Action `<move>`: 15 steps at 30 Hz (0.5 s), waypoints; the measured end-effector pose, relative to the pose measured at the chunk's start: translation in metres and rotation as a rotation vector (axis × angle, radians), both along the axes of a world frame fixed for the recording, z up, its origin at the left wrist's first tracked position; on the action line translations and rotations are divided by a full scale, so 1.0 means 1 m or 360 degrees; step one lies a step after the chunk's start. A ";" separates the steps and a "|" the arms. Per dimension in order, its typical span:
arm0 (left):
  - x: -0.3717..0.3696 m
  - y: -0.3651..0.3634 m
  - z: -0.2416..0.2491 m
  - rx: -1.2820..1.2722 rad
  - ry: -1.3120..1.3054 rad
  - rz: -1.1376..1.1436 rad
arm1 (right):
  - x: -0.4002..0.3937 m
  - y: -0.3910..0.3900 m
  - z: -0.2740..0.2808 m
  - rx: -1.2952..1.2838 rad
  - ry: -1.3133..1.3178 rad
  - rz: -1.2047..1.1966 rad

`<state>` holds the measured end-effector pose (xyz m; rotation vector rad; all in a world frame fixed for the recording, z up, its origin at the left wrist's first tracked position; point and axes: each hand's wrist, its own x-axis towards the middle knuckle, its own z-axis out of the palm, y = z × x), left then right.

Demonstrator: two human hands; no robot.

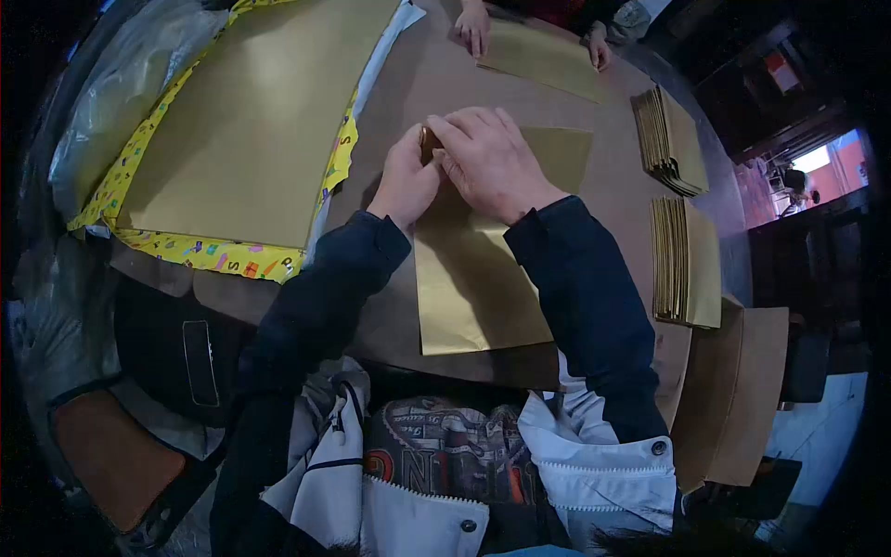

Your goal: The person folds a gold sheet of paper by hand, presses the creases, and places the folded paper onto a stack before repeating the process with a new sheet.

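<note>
Gold sheet (473, 302): 1, landmark; is lying on the brown surface (617, 172), long axis running away from the wearer, far left part curling up to show a coppery edge between the hands.
Left hand (408, 176): 1, bare; is resting at the gold sheet's far left side, thumb and fingers gripping the curled edge.
Right hand (492, 162): 1, bare; is arching over the gold sheet's far part, fingers bending close against the left hand; whether they are gripping, cannot tell, their undersides being hidden.
Key relation: the gold sheet's flat body is extending from the fingers back toward the wearer and out to the right; the left hand is sitting nearer the curled edge.
Large gold stack (251, 121): 1; is lying left of the gold sheet, well apart, on yellow printed wrapping (209, 258).
Folded bundles: 2, a farther bundle (682, 139) and a nearer bundle (691, 265); are lying right of the gold sheet, layered edges facing it.
Second sheet (538, 60): 1, gold; is lying beyond the gold sheet, a co-worker's 2 hands (475, 28) resting at its opposite ends.
Carton (742, 390): 1, brown cardboard; is standing right of the gold sheet's near end.
</note>
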<state>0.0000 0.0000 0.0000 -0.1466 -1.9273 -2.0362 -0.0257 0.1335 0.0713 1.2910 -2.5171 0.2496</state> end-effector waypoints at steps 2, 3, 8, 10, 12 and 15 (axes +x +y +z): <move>0.003 0.001 0.007 0.0146 -0.0071 -0.0023 | -0.003 0.001 -0.001 -0.0306 0.0111 0.0156; -0.001 0.005 0.008 0.0148 -0.0049 -0.0023 | -0.007 0.006 0.002 -0.0303 0.0132 0.0159; -0.007 0.002 -0.005 0.0059 0.0016 -0.0058 | -0.010 0.012 0.001 -0.0370 0.0189 0.0162; -0.004 0.002 -0.006 0.0024 0.0009 -0.0073 | -0.010 0.013 0.001 -0.0367 0.0171 0.0161; 0.003 0.002 -0.006 -0.0011 0.0002 -0.0086 | -0.012 0.016 0.000 -0.0365 0.0123 0.0124; 0.017 -0.002 -0.006 0.0471 -0.0159 -0.0314 | -0.015 0.026 -0.005 -0.0458 0.0138 0.0104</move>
